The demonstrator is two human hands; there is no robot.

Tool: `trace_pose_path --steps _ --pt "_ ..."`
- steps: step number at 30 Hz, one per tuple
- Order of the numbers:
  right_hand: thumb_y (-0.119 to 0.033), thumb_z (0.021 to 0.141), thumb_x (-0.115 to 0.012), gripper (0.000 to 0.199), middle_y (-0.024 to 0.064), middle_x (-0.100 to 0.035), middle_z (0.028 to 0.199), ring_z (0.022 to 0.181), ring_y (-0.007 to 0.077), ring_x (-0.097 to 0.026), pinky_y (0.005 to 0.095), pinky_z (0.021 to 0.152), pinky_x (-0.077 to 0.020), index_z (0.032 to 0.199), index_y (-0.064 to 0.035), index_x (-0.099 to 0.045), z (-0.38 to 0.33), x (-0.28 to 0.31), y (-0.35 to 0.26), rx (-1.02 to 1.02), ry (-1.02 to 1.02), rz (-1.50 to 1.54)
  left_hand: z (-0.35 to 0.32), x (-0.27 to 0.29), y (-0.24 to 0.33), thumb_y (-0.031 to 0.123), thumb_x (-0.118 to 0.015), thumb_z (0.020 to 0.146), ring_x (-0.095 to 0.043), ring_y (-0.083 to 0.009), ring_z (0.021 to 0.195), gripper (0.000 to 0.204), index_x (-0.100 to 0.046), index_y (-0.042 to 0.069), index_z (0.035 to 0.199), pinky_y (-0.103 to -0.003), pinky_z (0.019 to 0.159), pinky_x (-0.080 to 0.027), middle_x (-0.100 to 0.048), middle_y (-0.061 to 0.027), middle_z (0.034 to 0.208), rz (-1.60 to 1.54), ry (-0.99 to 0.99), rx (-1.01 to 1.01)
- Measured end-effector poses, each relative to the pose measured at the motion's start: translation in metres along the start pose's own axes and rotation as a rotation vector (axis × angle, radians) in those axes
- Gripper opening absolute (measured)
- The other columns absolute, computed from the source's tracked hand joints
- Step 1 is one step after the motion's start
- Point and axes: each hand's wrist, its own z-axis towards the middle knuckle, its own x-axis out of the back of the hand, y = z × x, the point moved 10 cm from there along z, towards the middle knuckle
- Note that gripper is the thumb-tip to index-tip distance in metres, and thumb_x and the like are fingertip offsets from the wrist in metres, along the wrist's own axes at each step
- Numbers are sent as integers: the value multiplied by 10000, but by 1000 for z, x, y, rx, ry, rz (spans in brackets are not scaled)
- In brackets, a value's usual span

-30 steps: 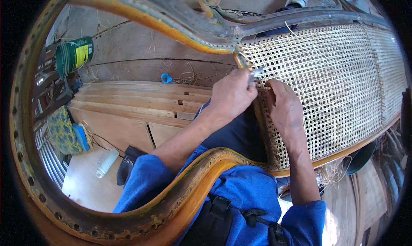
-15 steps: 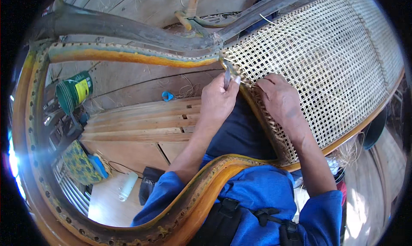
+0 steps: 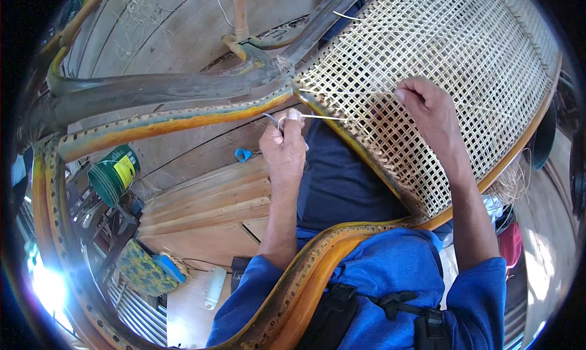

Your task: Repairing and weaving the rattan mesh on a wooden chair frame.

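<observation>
A woven cane panel [image 3: 464, 63] in a curved wooden chair frame [image 3: 183, 121] lies across my lap. My left hand [image 3: 284, 148] is below the frame's edge, fingers pinched on a thin cane strand [image 3: 320, 116] and a small metal loop. The strand runs right into the weave. My right hand [image 3: 430, 112] rests on top of the panel, its fingertips pinched at the weave where the strand enters. Whether it grips the strand cannot be told.
A green can [image 3: 113, 176] stands at the left beside tools. Wooden planks [image 3: 207, 197] lie on the floor below my left hand, with a small blue object [image 3: 243, 155] near them. A patterned cloth [image 3: 143, 267] and a white bottle [image 3: 213, 286] lie lower left.
My left hand has come away from the panel's edge and down, drawing the strand out to the left. My right hand has moved up onto the weave. The view has tilted.
</observation>
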Motion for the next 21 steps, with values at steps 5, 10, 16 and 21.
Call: trace_pose_path --steps 5,10,16,21 --pt "-114 864 -627 103 121 -631 847 750 281 -635 366 686 -515 936 -47 -659 -20 -11 -14 258 17 -118 -9 -38 16 287 -535 976 -461 -79 485 311 -581 31 806 -219 432 -365 -549 -47 697 -392 -357 71" --pt "-95 866 -605 113 110 -620 882 781 303 -630 386 694 -517 971 -95 -648 -26 -29 -25 369 -54 -222 -1 -50 -12 326 -546 950 -474 -148 537 361 -425 113 684 -273 455 -390 -469 -29 652 -660 -301 318" --pt "-74 879 -581 125 121 -619 911 802 315 -638 386 736 -520 994 -66 -631 -17 -29 -6 232 -141 -155 7 -44 -29 320 -542 933 -431 -157 500 342 -410 132 680 -281 452 -378 -405 -10 604 -786 -196 331" --pt "-71 868 -584 164 90 -626 942 836 289 -639 371 759 -522 1015 -102 -651 -20 -33 -5 223 -199 -156 8 -44 -31 313 -529 945 -437 -163 500 340 -411 136 681 -285 461 -380 -415 -13 604 -791 -168 348"
